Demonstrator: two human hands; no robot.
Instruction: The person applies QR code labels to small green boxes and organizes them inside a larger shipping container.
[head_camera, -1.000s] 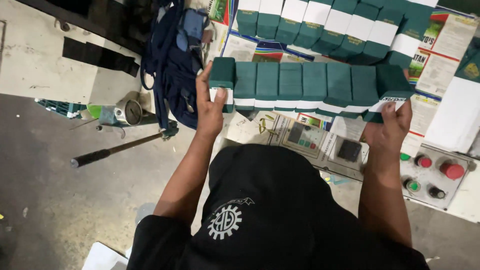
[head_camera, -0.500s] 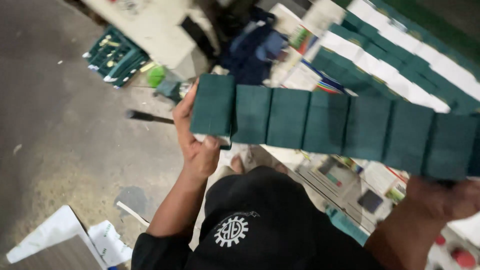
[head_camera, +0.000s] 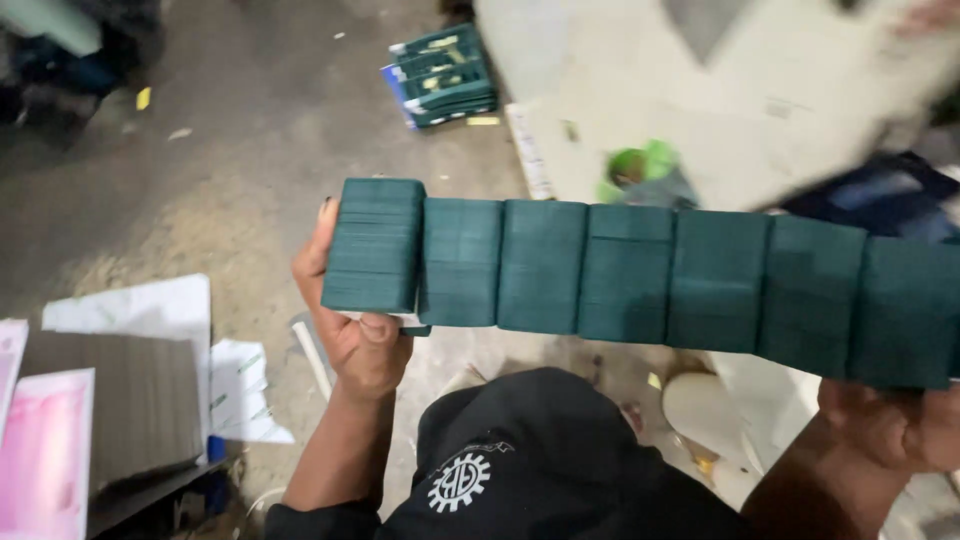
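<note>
Grey concrete floor (head_camera: 200, 170) spans the scene, beyond and below the fingers. A long row of dark green flat-packed stacks (head_camera: 640, 275) is carried in the air, pressed end to end between both hands, clear of any surface. The left hand (head_camera: 355, 320) clamps the row's left end: fingertips wrap the far side, thumb bears on the near lower edge. The right hand (head_camera: 890, 425) supports the right end from underneath, fingers closed against the stacks; their tips are hidden. A black cap (head_camera: 530, 460) sits just below the row, between the two forearms. White sheets (head_camera: 150, 320) and a pink board (head_camera: 45, 450) lie well left of the left fingers. A small green crate (head_camera: 440, 75) rests on the floor beyond the left fingers. A green roll (head_camera: 635, 170) lies just beyond the row's middle.
</note>
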